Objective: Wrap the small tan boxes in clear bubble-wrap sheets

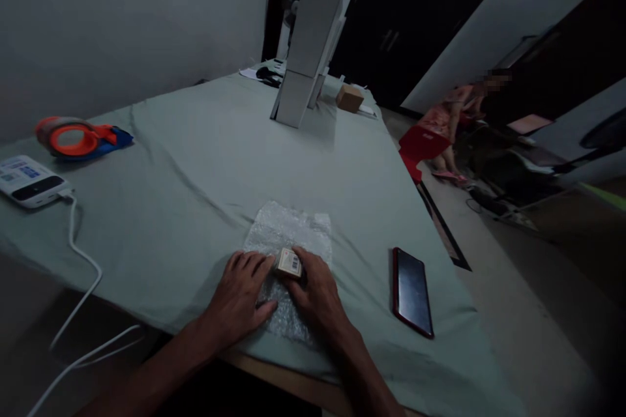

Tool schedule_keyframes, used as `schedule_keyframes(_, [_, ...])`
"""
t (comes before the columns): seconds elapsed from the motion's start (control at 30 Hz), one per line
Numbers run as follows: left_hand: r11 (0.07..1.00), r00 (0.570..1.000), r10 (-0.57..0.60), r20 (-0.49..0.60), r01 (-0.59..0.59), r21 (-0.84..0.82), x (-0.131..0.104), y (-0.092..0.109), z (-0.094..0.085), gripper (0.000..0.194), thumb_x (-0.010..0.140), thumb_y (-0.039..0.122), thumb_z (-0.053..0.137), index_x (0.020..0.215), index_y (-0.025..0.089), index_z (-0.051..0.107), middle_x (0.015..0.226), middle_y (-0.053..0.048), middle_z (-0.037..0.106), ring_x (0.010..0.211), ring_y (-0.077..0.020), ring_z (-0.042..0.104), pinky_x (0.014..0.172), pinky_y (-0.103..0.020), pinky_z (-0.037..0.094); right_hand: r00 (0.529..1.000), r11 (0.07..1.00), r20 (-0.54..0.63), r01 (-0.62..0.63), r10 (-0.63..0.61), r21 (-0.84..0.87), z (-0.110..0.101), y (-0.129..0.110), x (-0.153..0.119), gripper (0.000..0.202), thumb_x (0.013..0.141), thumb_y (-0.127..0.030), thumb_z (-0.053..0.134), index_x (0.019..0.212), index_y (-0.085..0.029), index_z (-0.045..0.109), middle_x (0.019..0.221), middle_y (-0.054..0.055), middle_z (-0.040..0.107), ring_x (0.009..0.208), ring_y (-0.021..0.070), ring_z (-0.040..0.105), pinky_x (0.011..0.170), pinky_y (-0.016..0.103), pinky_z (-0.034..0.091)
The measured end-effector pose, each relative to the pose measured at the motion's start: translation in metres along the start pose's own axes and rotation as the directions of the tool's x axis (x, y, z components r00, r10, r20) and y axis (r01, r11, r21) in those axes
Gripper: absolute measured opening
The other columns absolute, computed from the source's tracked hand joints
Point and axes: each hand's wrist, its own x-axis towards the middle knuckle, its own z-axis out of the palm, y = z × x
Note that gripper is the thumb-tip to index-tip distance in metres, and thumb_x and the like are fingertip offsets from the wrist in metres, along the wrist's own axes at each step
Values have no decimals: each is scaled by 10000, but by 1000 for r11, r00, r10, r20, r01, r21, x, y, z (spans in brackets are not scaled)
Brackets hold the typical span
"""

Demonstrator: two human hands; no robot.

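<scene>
A small pale box (pixel 290 263) with dark printed marks on its top sits on a sheet of clear bubble wrap (pixel 288 225). My right hand (pixel 317 290) grips the box from its right side, with fingers behind and thumb in front. Just left of the box, my left hand (pixel 243 293) lies on the wrap and the cloth, fingers stretched and thumb apart, holding nothing. Its fingertips come close to the box; whether they touch it I cannot tell. Both hands cover parts of the wrap.
On the green tablecloth (pixel 186 143), a phone (pixel 411 292) lies to the right. An orange-and-blue tape dispenser (pixel 81 138) and a white device (pixel 32 181) with a cable (pixel 73 241) are left. Tall grey boxes (pixel 313 32) and a brown carton (pixel 349 98) stand behind. A person (pixel 452 107) sits beyond.
</scene>
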Motion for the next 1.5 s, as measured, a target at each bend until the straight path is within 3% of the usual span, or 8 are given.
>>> schedule_keyframes(0.5, [999, 999, 15, 42, -14, -44, -2, 0, -10, 658, 746, 286, 649, 1351, 204, 401, 1321, -102, 536, 1236, -285, 454, 1100, -487, 296, 1000, 1000, 9, 17, -17, -23, 3, 6, -5, 542, 812, -194, 592, 1334, -155, 447, 1258, 162, 598, 1152, 297, 564, 983, 510, 452])
schedule_keyframes(0.67, [995, 996, 26, 85, -18, -98, -10, -6, -25, 672, 715, 285, 667, 1343, 221, 437, 1343, -99, 526, 1256, -292, 445, 1086, -488, 336, 998, 998, 43, -43, 41, 42, -20, 0, -9, 604, 817, -223, 601, 1375, -189, 371, 1323, 155, 529, 1189, 279, 543, 962, 472, 481])
schedule_keyframes(0.77, [996, 993, 45, 109, -36, -85, -20, -11, -36, 692, 684, 273, 680, 1339, 252, 457, 1397, -88, 482, 1323, -310, 380, 1116, -514, 293, 993, 997, 103, -60, 53, 58, -46, -11, -15, 497, 853, -282, 595, 1316, -221, 428, 1272, 128, 554, 1136, 261, 567, 914, 431, 506])
schedule_keyframes(0.87, [996, 985, 89, 149, -84, -41, -29, -14, -42, 741, 659, 221, 662, 1362, 277, 437, 1465, -88, 414, 1385, -333, 296, 1136, -572, 223, 964, 999, 265, -4, -7, 39, -66, -28, -24, 531, 806, -321, 673, 1287, -249, 460, 1268, 97, 555, 1149, 260, 540, 957, 426, 471])
schedule_keyframes(1.03, [993, 974, 120, 193, -122, 0, -33, -11, -41, 734, 617, 106, 581, 1322, 280, 477, 1471, -83, 422, 1392, -326, 304, 1142, -593, 188, 918, 994, 396, 68, -27, -90, -62, -49, -38, 537, 700, -205, 736, 1192, -221, 522, 1238, 86, 558, 1098, 278, 509, 952, 443, 436])
schedule_keyframes(1.17, [992, 971, 121, 205, -127, 15, -30, -7, -40, 736, 606, 64, 543, 1306, 281, 486, 1436, -71, 463, 1379, -303, 330, 1144, -581, 191, 933, 972, 360, 105, -23, -208, -45, -48, -44, 254, 755, -44, 588, 965, -185, 589, 1054, 80, 619, 929, 245, 536, 848, 410, 441])
schedule_keyframes(1.27, [991, 971, 120, 205, -128, 26, -26, -4, -40, 707, 621, 64, 553, 1293, 273, 493, 1419, -82, 477, 1367, -304, 345, 1136, -586, 203, 960, 972, 277, 103, -41, -212, -41, -41, -45, 198, 832, -25, 499, 903, -187, 589, 919, 60, 644, 838, 215, 548, 787, 363, 434])
schedule_keyframes(1.5, [993, 993, 114, 12, -114, -5, -2, 10, -34, 284, 753, 133, 612, 1021, 226, 602, 1282, -87, 572, 1241, -276, 478, 1099, -532, 304, 979, 976, 200, 73, -31, -203, -50, -36, -34, 99, 893, -142, 520, 950, -195, 582, 903, 58, 668, 808, 214, 590, 739, 343, 445])
